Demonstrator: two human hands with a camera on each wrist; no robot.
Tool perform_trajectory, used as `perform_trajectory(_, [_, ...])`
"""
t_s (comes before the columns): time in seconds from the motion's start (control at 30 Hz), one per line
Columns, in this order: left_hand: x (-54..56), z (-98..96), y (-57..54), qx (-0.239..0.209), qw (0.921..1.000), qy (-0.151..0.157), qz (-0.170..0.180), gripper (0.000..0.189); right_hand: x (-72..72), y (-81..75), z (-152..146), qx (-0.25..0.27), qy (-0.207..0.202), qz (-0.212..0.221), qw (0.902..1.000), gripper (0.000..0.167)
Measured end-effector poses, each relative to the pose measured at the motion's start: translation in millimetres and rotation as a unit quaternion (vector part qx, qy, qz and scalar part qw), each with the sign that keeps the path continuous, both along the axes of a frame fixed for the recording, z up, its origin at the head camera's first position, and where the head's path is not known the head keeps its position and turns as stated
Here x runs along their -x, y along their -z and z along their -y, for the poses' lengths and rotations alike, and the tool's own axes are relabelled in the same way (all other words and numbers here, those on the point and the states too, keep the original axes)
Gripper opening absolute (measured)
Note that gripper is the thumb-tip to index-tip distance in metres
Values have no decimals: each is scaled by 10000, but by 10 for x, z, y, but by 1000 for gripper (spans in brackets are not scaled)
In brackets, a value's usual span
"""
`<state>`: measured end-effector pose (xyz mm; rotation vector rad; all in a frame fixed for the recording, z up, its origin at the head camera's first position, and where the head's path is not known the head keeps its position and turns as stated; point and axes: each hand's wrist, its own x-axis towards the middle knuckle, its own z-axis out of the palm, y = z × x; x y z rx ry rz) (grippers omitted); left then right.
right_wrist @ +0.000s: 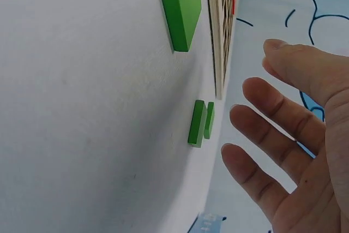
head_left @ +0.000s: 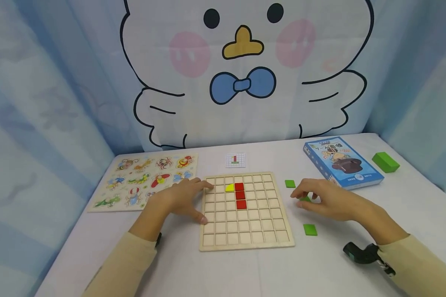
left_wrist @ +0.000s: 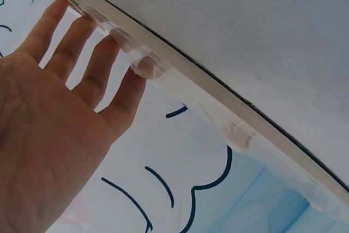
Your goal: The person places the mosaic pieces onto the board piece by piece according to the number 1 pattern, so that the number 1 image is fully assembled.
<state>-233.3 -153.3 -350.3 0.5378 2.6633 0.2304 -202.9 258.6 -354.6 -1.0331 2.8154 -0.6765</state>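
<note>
A wooden grid board (head_left: 260,226) lies on the table. Three red square tiles (head_left: 240,204) form a column in its cells, with a yellow tile (head_left: 229,188) left of the topmost one. My left hand (head_left: 183,199) touches the board's left edge, thumb and fingers spread. Over the table to the right of the board, my right hand (head_left: 328,200) hovers with loosely bent fingers and nothing in them. Beneath its fingertips sits a green tile (head_left: 305,199), partly hidden in the head view. Two more lie nearby: a farther green tile (head_left: 290,183) and a nearer green tile (head_left: 310,229).
A small pattern card (head_left: 239,160) lies behind the board. To the left is an insect picture board (head_left: 115,189), partly behind my left hand. At the back right stand a blue box (head_left: 343,161) and a green block (head_left: 385,162). A printed curtain hangs behind the table.
</note>
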Motion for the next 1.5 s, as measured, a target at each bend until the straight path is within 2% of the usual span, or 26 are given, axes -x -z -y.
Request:
perform_trajectory(0.33, [5, 10, 3, 12, 10000, -8, 97, 97, -28, 2, -70, 74, 43, 123, 9999, 19])
perform_trajectory(0.67, [7, -1, -26, 61, 10000, -29, 33, 97, -60, -15, -171, 76, 165, 481, 9987, 31])
perform_trajectory(1.0, [15, -6, -11, 87, 9999, -4, 74, 97, -110, 29, -290, -21, 88, 1107, 9938, 43])
perform_trajectory(1.17, [5, -13, -33, 96, 9999, -43, 111, 98, -106, 46, -346, 113, 68, 1408, 9900, 48])
perform_trajectory(1.5, [8, -18, -36, 129, 9998, -104, 137, 98, -83, 104, -415, 298, -80, 1510, 9880, 50])
